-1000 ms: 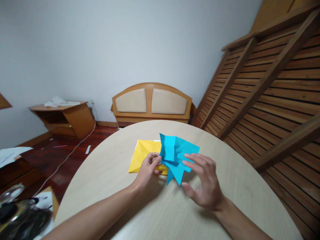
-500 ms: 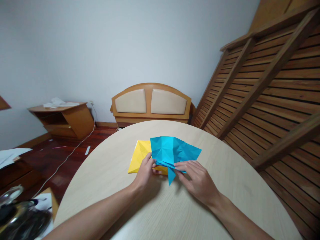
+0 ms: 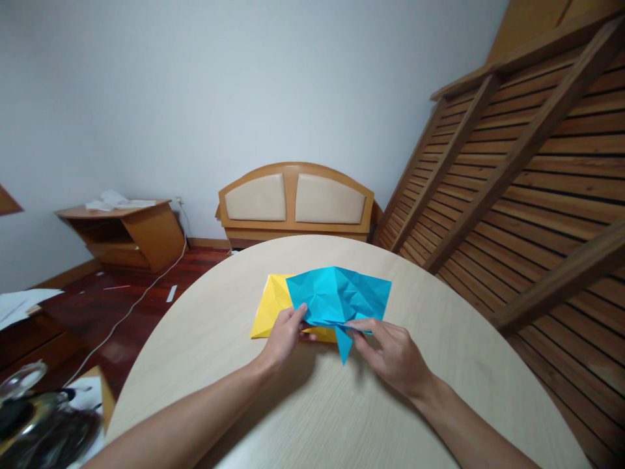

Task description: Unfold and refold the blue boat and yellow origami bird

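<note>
Between my hands is a creased sheet of blue paper point(image 3: 336, 293), partly folded, raised above the table. A narrow pointed flap hangs from its near edge. My left hand point(image 3: 288, 332) pinches the left side, thumb on top and fingers underneath. On the right, my right hand point(image 3: 390, 348) grips the near edge beside the flap between thumb and fingers. Beneath and to the left lies a creased yellow paper point(image 3: 273, 303) on the table, partly covered by the blue sheet and my left hand.
The round pale wooden table point(image 3: 205, 384) carries the papers. Beyond its far edge stands a padded headboard point(image 3: 295, 195) against the wall. A slatted wooden frame point(image 3: 527, 163) leans at the right. A low cabinet point(image 3: 141, 241) and a white cable point(image 3: 141, 286) are at the left.
The blue paper has turned slightly and spread wider on the left, its pointed flap shifting right. My left thumb now lies over its left part; my right hand has moved slightly right and down.
</note>
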